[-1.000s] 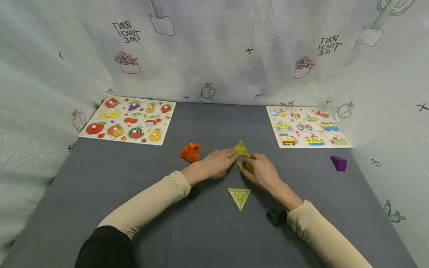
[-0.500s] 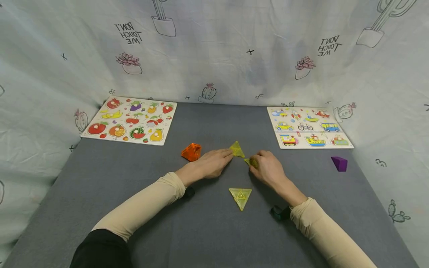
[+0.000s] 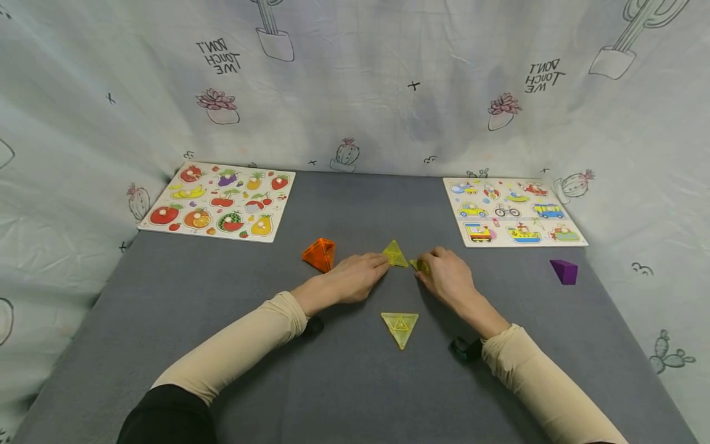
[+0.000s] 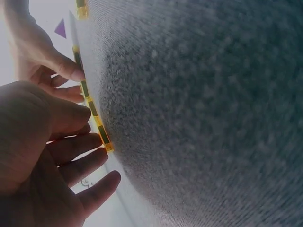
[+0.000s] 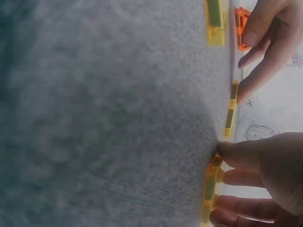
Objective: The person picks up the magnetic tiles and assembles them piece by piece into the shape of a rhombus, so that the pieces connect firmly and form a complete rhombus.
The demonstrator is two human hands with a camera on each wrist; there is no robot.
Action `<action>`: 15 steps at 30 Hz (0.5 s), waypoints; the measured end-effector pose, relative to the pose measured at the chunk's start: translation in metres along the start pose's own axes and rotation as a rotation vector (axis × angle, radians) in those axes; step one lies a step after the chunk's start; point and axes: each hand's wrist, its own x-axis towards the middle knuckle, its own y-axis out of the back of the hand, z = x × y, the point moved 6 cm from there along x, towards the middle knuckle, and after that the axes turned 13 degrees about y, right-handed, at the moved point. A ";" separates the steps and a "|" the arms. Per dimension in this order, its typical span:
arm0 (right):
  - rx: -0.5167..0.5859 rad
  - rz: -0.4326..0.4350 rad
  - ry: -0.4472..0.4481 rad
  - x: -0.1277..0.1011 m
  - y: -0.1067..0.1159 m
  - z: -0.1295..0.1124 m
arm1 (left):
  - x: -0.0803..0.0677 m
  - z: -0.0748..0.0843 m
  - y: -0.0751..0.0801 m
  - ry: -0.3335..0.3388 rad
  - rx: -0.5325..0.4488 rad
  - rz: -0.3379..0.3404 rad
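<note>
Fingertips of the left hand (image 3: pixel 355 279) rest flat on one yellow tile (image 3: pixel 394 254), right hand (image 3: pixel 446 279) pinches another (image 3: pixel 420 266) — thin, stiff, light plastic, probably best lifted by its edges.

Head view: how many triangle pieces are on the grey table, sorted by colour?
Yellow flat triangle tiles: 3, one at the left hand, one under the right hand, one nearer the body.
Orange pyramid: 1.
Purple pyramid: 1.
Total: 5.

Soft even light; blurred, dim wrist views
</note>
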 end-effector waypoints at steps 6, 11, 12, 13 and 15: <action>0.008 0.042 -0.005 0.001 0.003 0.001 | 0.000 0.000 -0.004 0.025 0.007 -0.024; 0.086 0.109 -0.064 -0.001 0.006 0.009 | 0.000 0.000 -0.005 0.021 -0.004 -0.013; 0.110 0.120 -0.081 -0.002 0.006 0.011 | 0.000 0.000 -0.005 0.017 -0.007 -0.013; 0.134 0.132 -0.098 -0.003 0.006 0.014 | -0.001 0.000 -0.005 0.010 -0.009 -0.012; 0.184 0.148 -0.125 -0.004 0.006 0.018 | -0.001 0.001 -0.005 -0.006 -0.009 -0.012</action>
